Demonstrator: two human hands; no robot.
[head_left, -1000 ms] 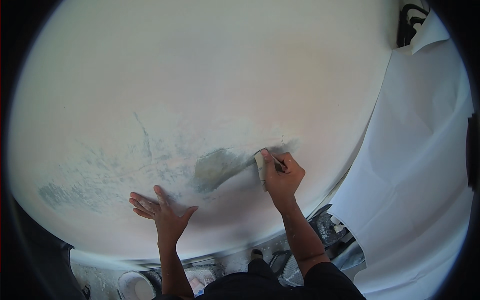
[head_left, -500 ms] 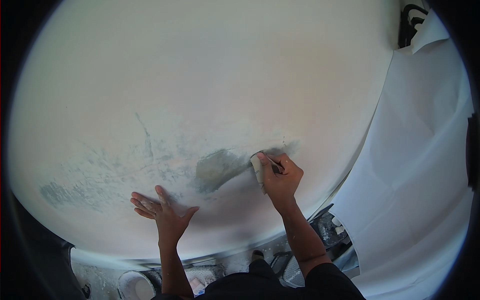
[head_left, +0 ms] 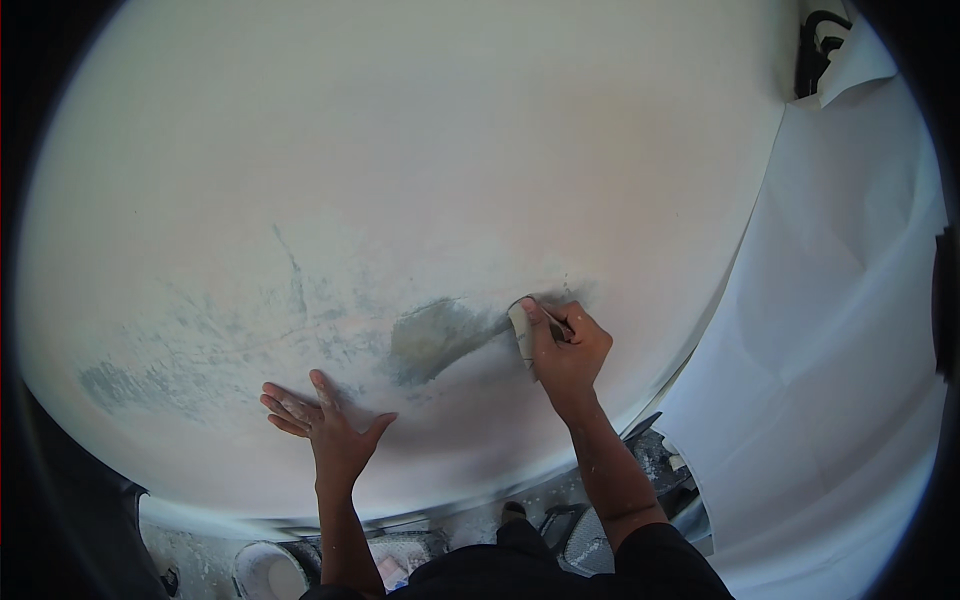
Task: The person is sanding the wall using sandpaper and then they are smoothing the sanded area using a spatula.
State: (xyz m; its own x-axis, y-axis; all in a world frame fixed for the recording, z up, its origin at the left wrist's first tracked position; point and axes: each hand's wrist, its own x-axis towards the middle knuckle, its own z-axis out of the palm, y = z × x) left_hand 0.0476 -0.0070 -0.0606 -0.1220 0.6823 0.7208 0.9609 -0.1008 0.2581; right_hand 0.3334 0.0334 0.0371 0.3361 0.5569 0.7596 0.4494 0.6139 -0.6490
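A large, curved pale panel [head_left: 440,150] fills most of the view, with grey, scuffed-looking patches across its lower part. My right hand [head_left: 575,355] pinches a folded piece of sandpaper [head_left: 522,335], beige on its outer side, against the surface. Just left of it lies a smooth grey-olive patch [head_left: 430,340]. My left hand [head_left: 335,430] rests flat on the panel below the scuffed area, fingers spread and dusted with white. The sandpaper's working face is hidden against the panel.
White sheeting [head_left: 800,330] hangs along the right edge of the panel. Black parts [head_left: 820,50] show at the upper right. Below the panel edge, a white bucket [head_left: 270,572] stands on a dusty floor near dark crates [head_left: 590,545].
My right hand has slid slightly to the right along the panel with the sandpaper. My left hand stays in place.
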